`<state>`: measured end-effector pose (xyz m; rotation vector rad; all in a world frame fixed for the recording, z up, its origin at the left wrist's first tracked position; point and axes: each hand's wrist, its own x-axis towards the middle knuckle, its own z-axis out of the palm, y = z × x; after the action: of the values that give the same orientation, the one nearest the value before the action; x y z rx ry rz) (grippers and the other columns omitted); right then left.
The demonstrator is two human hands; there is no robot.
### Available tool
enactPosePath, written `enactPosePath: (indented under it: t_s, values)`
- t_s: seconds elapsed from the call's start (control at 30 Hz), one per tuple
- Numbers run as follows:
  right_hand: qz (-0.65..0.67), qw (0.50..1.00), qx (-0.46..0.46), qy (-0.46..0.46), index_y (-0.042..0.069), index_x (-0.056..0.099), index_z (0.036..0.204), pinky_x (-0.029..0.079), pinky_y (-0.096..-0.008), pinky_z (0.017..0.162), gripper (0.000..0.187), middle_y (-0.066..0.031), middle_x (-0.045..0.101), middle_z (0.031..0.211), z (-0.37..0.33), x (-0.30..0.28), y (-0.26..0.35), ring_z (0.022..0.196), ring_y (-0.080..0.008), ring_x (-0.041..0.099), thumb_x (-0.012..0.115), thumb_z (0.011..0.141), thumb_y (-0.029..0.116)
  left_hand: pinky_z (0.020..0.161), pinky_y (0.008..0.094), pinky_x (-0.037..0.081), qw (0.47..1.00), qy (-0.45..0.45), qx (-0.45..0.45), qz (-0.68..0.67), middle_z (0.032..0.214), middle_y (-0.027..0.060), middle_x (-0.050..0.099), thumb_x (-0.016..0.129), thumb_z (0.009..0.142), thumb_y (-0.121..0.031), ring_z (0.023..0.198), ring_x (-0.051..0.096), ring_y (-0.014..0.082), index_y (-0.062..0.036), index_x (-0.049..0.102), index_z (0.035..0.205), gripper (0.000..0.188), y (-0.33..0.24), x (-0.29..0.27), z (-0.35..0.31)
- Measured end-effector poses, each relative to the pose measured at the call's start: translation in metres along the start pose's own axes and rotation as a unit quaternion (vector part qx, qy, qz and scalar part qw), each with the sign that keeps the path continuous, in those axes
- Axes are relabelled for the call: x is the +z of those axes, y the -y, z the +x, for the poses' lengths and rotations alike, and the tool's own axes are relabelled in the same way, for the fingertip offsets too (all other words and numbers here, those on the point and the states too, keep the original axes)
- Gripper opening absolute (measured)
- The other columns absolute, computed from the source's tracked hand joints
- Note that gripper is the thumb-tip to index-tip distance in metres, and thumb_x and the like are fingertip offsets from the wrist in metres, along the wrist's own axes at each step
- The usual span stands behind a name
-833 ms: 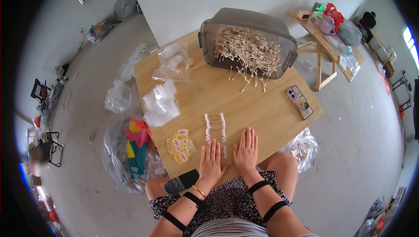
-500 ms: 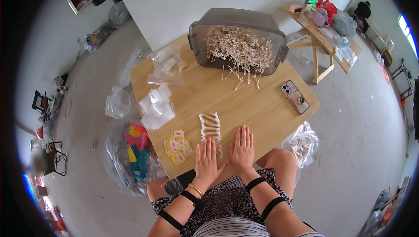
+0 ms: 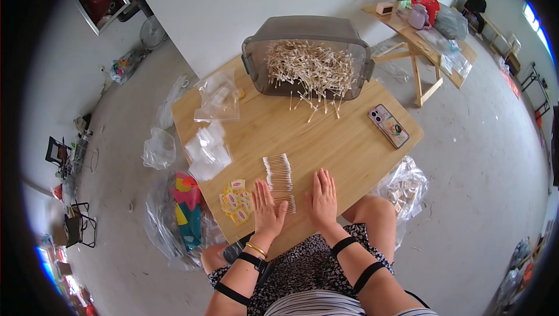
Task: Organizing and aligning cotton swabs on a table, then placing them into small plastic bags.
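A neat row of cotton swabs (image 3: 278, 172) lies on the wooden table (image 3: 326, 147), in front of me. Closer to me is a smaller row of swabs (image 3: 285, 204), between my two hands. My left hand (image 3: 268, 213) is open, fingers stretched, at the left end of that smaller row; whether it touches the swabs I cannot tell. To the right, my right hand (image 3: 322, 202) lies open, fingers extended, a little apart from the swabs. Neither hand holds anything. Small yellow-and-white paper labels (image 3: 236, 202) are heaped just left of my left hand.
A grey plastic tub (image 3: 271, 87) tipped toward me holds loose cotton swabs (image 3: 311, 68), some spilling onto the table. Clear plastic bags (image 3: 208, 152) lie at the table's left. A phone (image 3: 389, 126) rests at the right edge. Bagged items (image 3: 402, 191) sit below that side.
My left hand has moved left, away from the right hand, uncovering more of the smaller swab row. The right hand has hardly moved. The whole view has shifted slightly.
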<state>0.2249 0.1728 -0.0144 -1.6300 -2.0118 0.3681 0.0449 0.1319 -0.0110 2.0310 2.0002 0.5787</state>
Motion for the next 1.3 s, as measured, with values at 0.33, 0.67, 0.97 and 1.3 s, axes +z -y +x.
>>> enactPosePath:
  t_s: [0.33,0.67,0.97,1.3]
  values:
    - [0.339,0.94,-0.026,0.023,-0.001,0.037,0.149,0.033,-0.047,0.118,0.053,-0.0258,0.032,0.155,0.012,0.033,0.044,0.144,-0.0448,0.032,0.049,0.098,0.005,0.124,0.0524,0.001,0.972,0.026,-0.041,-0.23,0.167,0.0245,0.009,0.027,0.104,-0.06,0.155,0.004,0.0391,0.0043,0.006,0.159,0.087,-0.001,0.01,-0.012]
    - [0.341,0.938,-0.056,-0.011,-0.002,0.033,0.151,0.032,-0.0474,0.118,0.057,-0.0282,0.03,0.155,0.037,0.043,0.047,0.145,-0.0472,0.03,0.049,0.097,0.004,0.125,0.0468,0.004,0.932,-0.052,-0.049,-0.356,0.167,0.0268,0.003,0.034,0.103,-0.058,0.155,0.001,0.0397,0.0044,0.006,0.159,0.088,0.007,0.007,0.035]
    - [0.334,0.942,-0.007,-0.021,0.001,0.041,0.147,0.035,-0.0456,0.117,0.052,-0.0262,0.037,0.151,0.057,0.025,0.024,0.143,-0.044,0.034,0.052,0.096,0.003,0.125,0.0456,0.006,0.913,-0.114,-0.071,-0.384,0.167,0.0254,0.0,0.033,0.102,-0.063,0.156,0.001,0.0371,0.0038,0.004,0.159,0.092,0.011,0.0,0.026]
    - [0.019,0.999,0.042,-0.025,0.004,0.059,0.124,0.045,-0.0453,0.099,0.047,-0.0184,0.055,0.124,0.203,0.012,-0.061,0.119,-0.0373,0.051,0.073,0.085,0.026,0.123,0.0482,0.021,0.968,-0.108,0.015,-0.226,0.163,0.0234,0.024,0.038,0.106,-0.041,0.151,0.023,0.0407,-0.0014,0.026,0.156,0.065,0.041,0.005,0.096]
